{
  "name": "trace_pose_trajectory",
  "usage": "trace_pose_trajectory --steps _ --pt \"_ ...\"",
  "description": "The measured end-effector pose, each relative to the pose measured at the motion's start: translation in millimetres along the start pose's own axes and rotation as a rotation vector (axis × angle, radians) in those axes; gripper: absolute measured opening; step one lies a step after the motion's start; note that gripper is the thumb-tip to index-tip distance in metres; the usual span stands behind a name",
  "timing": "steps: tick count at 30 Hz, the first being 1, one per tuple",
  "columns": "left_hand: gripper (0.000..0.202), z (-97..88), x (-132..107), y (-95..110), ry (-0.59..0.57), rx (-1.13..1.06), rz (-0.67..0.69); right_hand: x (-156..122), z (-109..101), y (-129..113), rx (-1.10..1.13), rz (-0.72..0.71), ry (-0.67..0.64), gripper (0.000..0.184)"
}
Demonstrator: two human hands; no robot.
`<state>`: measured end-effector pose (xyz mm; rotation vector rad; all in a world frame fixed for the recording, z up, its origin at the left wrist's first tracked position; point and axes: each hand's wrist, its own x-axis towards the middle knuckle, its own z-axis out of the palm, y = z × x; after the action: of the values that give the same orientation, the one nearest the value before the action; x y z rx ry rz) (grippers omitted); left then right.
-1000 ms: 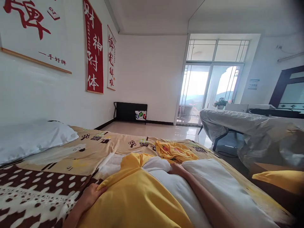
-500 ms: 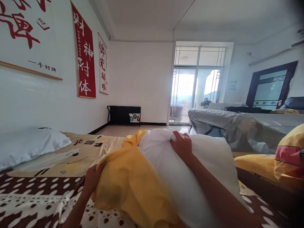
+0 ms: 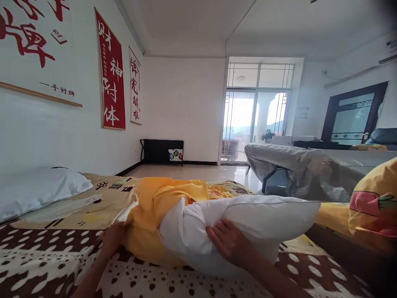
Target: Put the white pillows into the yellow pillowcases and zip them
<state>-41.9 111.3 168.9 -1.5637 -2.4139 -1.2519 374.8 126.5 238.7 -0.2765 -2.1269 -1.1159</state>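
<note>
A white pillow (image 3: 260,217) lies across the bed, its left end inside a yellow pillowcase (image 3: 155,215). My right hand (image 3: 228,242) presses on the pillow's bare middle, with the fingers curled into the white fabric. At the pillowcase's left edge, my left hand (image 3: 112,239) grips the yellow cloth. Both forearms reach in from the bottom of the view. The bed is covered by a brown and beige patterned blanket (image 3: 56,265).
A second white pillow (image 3: 37,190) rests at the left by the wall. A yellow cushion with a red print (image 3: 372,207) sits at the right. Beyond it stands a table under a grey plastic sheet (image 3: 297,165). A black shelf (image 3: 161,151) and glass doors (image 3: 252,124) are at the back.
The pillow has dropped from raised to lying flat on the bed. My right hand slid from its top end down to its middle. My left hand lowered with the pillowcase edge.
</note>
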Motion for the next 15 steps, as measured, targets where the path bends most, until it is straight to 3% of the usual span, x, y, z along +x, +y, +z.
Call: trace_pose_trajectory --steps 3,5,7,9,11,15 --pt "0.021 -6.3 -9 -15 -0.086 0.038 -0.054 -11 5 -24 0.062 0.054 -0.026 0.026" --pt "0.023 -12.6 -11 -15 -0.053 0.067 -0.088 -12 2 -30 0.092 0.077 -0.037 0.029" --pt "0.035 -20.4 -13 -4 0.059 0.073 -0.072 -10 -1 -32 0.101 0.085 -0.04 0.03" --pt "0.039 -28.6 -20 21 0.207 0.028 0.057 -6 -4 -33 0.107 0.088 -0.036 0.029" --pt "0.036 -34.8 -31 57 0.292 -0.052 0.288 -3 -2 -35 0.116 0.096 -0.03 0.028" --pt "0.034 -32.2 -51 139 0.199 -0.062 0.717 0 5 -41 0.13 0.101 -0.036 0.028"
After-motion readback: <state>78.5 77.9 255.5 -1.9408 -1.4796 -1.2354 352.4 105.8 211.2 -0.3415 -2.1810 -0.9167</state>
